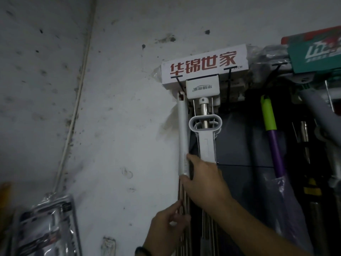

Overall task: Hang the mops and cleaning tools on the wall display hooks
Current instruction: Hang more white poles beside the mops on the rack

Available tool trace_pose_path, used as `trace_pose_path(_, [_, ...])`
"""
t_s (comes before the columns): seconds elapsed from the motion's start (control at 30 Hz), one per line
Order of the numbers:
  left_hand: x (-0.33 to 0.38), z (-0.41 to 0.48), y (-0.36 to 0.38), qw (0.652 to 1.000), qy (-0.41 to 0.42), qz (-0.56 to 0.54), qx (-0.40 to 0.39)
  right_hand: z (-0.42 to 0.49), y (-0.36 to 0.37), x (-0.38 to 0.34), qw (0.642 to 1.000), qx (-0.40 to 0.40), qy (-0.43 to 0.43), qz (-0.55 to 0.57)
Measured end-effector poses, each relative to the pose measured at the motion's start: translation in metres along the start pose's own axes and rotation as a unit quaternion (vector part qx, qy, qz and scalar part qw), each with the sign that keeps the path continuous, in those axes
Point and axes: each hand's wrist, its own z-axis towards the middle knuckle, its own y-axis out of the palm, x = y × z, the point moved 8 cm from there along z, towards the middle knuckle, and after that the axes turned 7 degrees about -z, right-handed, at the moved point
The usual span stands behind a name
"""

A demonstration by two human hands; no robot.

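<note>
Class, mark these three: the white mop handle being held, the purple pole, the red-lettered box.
white mop handle (182,137), head view, plastic sleeve.
purple pole (275,150), head view, mid-shaft.
red-lettered box (203,65), head view, front face.

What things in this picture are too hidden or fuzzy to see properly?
All in the head view:
- Metal poles: the lower ends are cut off by the bottom edge and partly hidden by the left hand.
- White handle: its top is too dim to tell if it sits on a hook, and the right hand covers its lower end.
- Green sign: blurred and cut off by the right edge.
- Plastic-wrapped pack: blurred and cut off at the bottom.
</note>
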Motion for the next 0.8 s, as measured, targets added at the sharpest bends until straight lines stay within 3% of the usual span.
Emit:
trace_pose_path(0.17, [0.012, 0.019, -0.037, 0.996, -0.01, -0.089, -0.018, 0.013, -0.013, -0.008, 1.0, 0.001, 0.021, -0.017])
trace_pose_path(0.4, [0.008, 0.086, -0.082, 0.993, 0.061, -0.096, -0.026, 0.028, -0.009, -0.024, 0.994, 0.029, 0.031, -0.096])
trace_pose_path(0.57, [0.007, 0.127, -0.067, 0.985, 0.097, -0.114, -0.087, 0.031, -0.003, -0.037, 0.987, 0.059, 0.042, -0.142])
trace_pose_path(0.8, [0.012, 0.143, -0.034, 0.955, 0.128, -0.189, -0.191, 0.024, 0.011, -0.04, 0.976, 0.029, 0.064, -0.206])
